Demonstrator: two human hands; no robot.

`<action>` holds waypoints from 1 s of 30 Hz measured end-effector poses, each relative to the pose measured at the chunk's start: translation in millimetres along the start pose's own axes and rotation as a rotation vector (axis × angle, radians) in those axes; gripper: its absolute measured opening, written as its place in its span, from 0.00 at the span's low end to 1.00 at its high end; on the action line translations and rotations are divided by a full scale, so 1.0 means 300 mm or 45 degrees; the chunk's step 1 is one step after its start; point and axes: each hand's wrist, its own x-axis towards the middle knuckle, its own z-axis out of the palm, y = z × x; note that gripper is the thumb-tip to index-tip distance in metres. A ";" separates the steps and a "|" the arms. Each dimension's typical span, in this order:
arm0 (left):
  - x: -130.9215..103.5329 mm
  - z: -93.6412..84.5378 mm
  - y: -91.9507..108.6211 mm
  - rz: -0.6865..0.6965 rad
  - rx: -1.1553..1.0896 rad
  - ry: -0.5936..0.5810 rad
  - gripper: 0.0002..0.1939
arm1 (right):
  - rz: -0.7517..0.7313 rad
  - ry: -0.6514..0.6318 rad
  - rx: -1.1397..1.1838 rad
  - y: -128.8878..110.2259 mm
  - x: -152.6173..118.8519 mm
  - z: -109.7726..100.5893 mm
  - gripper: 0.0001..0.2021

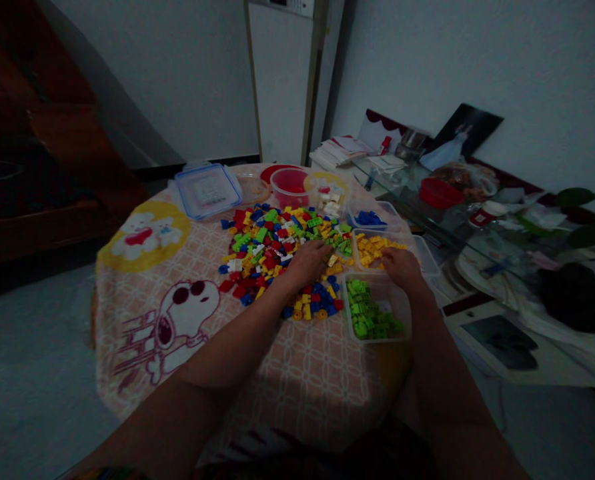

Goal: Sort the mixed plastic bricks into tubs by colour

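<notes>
My left hand [308, 262] reaches into the right side of a pile of mixed coloured bricks [270, 243]; its fingers are bent and I cannot make out what they hold. My right hand [400, 267] is at the right end of a clear box of yellow bricks [370, 247], its fingers together near the bricks. In front of that box stands a clear box [408, 317] with green bricks [367, 310]. Behind it, another clear box [390, 215] holds blue bricks [369, 218]. White bricks [331, 205] lie behind the pile.
A blue-rimmed lid [208, 191] and a pink round tub [290, 188] are at the table's back. The round table has a patterned cloth [307, 380]. To the right, a glass shelf [402, 193] carries papers, a red bowl [441, 192] and a cup [485, 213].
</notes>
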 end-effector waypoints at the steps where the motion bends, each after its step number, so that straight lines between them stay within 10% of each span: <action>1: -0.001 -0.007 -0.002 -0.013 0.007 -0.009 0.25 | 0.009 -0.006 -0.003 -0.002 0.000 -0.002 0.17; 20: -0.053 -0.070 -0.020 -0.195 -0.508 0.252 0.11 | 0.020 0.002 -0.002 -0.002 -0.002 0.001 0.17; 30: -0.072 -0.042 0.121 0.051 -0.751 0.194 0.11 | 0.005 -0.021 0.012 -0.002 0.000 -0.007 0.18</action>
